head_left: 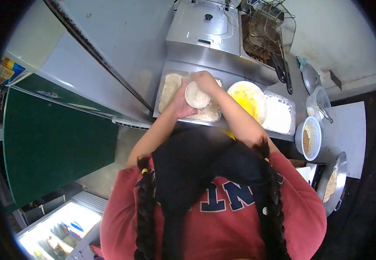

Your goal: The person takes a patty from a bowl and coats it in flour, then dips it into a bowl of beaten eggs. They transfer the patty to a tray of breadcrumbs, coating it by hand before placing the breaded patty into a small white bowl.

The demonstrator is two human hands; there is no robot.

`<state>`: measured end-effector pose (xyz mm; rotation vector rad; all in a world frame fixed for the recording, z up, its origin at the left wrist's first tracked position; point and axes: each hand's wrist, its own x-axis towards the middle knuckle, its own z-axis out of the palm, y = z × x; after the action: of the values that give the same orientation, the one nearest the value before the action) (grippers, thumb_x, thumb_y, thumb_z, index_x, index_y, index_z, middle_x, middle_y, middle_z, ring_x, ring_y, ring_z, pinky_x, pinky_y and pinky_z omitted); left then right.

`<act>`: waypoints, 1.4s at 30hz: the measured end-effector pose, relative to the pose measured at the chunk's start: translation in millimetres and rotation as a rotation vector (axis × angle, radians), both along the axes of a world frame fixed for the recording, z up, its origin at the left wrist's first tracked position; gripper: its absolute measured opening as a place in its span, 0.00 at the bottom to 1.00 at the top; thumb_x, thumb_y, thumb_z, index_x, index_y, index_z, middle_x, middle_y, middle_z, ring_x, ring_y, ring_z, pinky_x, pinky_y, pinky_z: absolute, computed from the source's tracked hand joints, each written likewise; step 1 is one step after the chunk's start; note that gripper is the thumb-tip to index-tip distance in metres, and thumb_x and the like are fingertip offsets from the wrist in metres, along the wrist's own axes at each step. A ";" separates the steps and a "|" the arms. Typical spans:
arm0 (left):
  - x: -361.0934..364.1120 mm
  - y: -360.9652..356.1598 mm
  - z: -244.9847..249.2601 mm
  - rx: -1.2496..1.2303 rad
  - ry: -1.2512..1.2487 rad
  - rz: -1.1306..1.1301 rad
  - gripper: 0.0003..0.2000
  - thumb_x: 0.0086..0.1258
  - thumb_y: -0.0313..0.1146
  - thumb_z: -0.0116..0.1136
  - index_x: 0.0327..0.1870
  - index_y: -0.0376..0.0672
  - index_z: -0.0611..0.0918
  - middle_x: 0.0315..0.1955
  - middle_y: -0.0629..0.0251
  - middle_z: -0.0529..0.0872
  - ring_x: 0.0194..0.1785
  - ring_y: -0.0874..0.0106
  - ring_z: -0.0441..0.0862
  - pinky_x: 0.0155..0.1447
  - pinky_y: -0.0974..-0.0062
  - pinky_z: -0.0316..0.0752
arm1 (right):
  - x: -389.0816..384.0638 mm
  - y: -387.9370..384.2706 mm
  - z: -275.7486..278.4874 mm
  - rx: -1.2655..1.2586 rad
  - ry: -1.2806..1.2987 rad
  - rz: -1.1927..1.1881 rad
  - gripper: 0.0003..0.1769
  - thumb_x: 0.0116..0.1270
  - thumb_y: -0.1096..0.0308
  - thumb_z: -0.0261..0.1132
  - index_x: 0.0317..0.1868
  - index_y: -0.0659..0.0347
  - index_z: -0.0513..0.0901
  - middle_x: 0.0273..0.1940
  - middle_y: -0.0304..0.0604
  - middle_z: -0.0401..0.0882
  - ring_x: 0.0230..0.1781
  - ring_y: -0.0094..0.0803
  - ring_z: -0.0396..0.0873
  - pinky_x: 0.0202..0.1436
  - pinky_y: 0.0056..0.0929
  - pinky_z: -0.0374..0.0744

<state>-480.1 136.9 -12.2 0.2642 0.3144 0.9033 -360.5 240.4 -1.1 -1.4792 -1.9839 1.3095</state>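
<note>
Over a metal tray of pale crumbs, my left hand is wrapped round a small round cup filled with crumbs. My right hand is at the cup's upper edge with its fingers bent together; whatever may be between them is too small to make out. More crumbs lie in the tray on both sides of the cup. Just right of the tray stands a white bowl with yellow liquid in it. Beyond that bowl is a tray of white powder.
A steel fryer stands behind the trays, with wire baskets at its right. Farther right are a white bowl, a clear container and a large metal pan. A grey appliance side rises at the left.
</note>
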 end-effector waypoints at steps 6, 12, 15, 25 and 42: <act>14.9 -7.6 12.9 -0.224 0.065 0.188 0.38 0.73 0.71 0.32 0.70 0.49 0.70 0.62 0.54 0.78 0.56 0.48 0.83 0.38 0.63 0.86 | 6.6 -1.1 -1.5 0.091 -0.037 -0.086 0.30 0.71 0.46 0.56 0.35 0.70 0.86 0.32 0.63 0.84 0.36 0.54 0.86 0.45 0.45 0.80; -0.5 10.6 -27.7 -0.043 -0.139 -0.147 0.40 0.71 0.73 0.33 0.69 0.48 0.70 0.55 0.52 0.83 0.48 0.46 0.85 0.37 0.61 0.86 | 0.3 -0.4 -0.9 0.152 -0.058 0.140 0.28 0.71 0.49 0.55 0.41 0.71 0.86 0.38 0.65 0.84 0.44 0.58 0.84 0.51 0.48 0.79; 5.8 1.8 -4.7 -0.091 -0.008 -0.148 0.40 0.71 0.73 0.34 0.69 0.48 0.71 0.54 0.51 0.83 0.46 0.46 0.86 0.40 0.57 0.86 | 6.1 -6.9 -23.8 0.074 -0.100 0.124 0.27 0.73 0.54 0.54 0.48 0.75 0.82 0.44 0.70 0.82 0.50 0.58 0.81 0.55 0.45 0.77; 12.4 6.5 -17.5 -0.114 -0.003 -0.043 0.39 0.70 0.72 0.39 0.68 0.47 0.72 0.60 0.55 0.80 0.57 0.49 0.82 0.48 0.49 0.82 | 13.5 11.3 -27.3 0.238 -0.002 0.198 0.31 0.71 0.45 0.55 0.40 0.72 0.85 0.34 0.64 0.84 0.38 0.55 0.84 0.48 0.46 0.79; 19.4 -0.1 5.0 0.032 -0.109 -0.207 0.44 0.68 0.77 0.28 0.69 0.48 0.70 0.61 0.53 0.79 0.57 0.52 0.82 0.50 0.51 0.83 | 14.8 -2.6 -36.4 0.312 -0.088 0.292 0.31 0.73 0.46 0.52 0.41 0.72 0.84 0.38 0.64 0.84 0.45 0.57 0.83 0.52 0.47 0.77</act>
<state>-460.7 136.8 -7.2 0.2711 0.1679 0.7158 -345.7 237.8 -37.4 -1.1517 -2.4024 0.9890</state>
